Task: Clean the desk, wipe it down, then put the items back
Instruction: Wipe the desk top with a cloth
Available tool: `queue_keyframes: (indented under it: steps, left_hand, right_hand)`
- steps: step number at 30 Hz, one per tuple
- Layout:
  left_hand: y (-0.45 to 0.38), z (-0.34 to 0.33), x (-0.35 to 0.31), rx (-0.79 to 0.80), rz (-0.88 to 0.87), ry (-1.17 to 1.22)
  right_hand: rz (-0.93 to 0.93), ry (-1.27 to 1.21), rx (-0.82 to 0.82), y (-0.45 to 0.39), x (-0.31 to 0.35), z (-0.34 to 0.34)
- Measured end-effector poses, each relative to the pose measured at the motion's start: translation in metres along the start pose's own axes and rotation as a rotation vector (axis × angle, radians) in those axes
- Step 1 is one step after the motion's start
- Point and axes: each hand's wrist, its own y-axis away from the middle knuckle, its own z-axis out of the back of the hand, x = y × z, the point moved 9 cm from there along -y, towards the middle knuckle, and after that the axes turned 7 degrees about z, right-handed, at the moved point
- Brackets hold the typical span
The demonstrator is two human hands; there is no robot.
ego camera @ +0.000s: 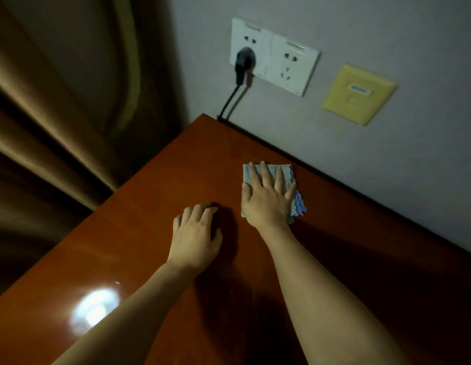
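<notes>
A folded grey-blue cloth (pixel 297 204) with purple wavy edges lies on the glossy reddish-brown desk (pixel 160 196), near its far edge by the wall. My right hand (pixel 267 198) presses flat on the cloth with straight, spread fingers. To its left, my left hand (pixel 196 233) rests on the bare desk top with its fingers loosely curled and nothing in it.
A white double wall socket (pixel 275 56) holds a black plug (pixel 243 61) whose cable drops behind the desk's far corner. A yellow wall plate (pixel 359 94) sits to the right. Brown curtains (pixel 52 114) hang left of the desk. A lamp glare shows at the desk's near left.
</notes>
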Motion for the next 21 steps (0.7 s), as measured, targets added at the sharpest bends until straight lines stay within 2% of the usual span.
queue_keyframes:
  steps: [9, 21]
  left_hand:
    - [0.073, -0.055, -0.133, 0.089, -0.249, -0.025]
    - [0.181, -0.155, -0.321, 0.148, -0.462, -0.076]
  right_hand:
    - [-0.179, -0.016, -0.054, 0.105, -0.145, 0.021]
    - [-0.403, -0.012, -0.149, 0.274, -0.373, 0.048]
